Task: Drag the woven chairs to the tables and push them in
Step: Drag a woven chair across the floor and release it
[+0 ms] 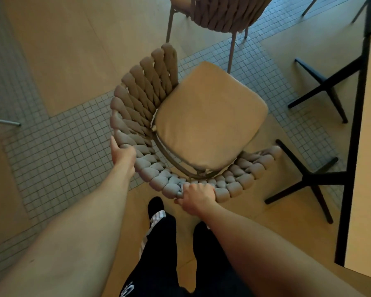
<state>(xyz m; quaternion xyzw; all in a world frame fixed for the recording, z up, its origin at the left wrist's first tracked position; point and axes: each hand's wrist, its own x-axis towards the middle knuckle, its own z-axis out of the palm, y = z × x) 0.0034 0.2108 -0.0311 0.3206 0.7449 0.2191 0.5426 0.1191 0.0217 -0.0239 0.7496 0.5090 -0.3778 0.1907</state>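
Both hands, left hand (123, 154) and right hand (196, 197), grip the woven chair (189, 125) at its padded rim mid-frame; it likely drags light, on a stiff frame.

1. Both my arms are stretched out forward and down, bare to above the elbow.
2. My left hand (123, 154) is further out, fingers hooked over a rim, thumb sticking up.
3. My right hand (196, 197) is closer in, knuckles up, fingers curled tight in a grip.
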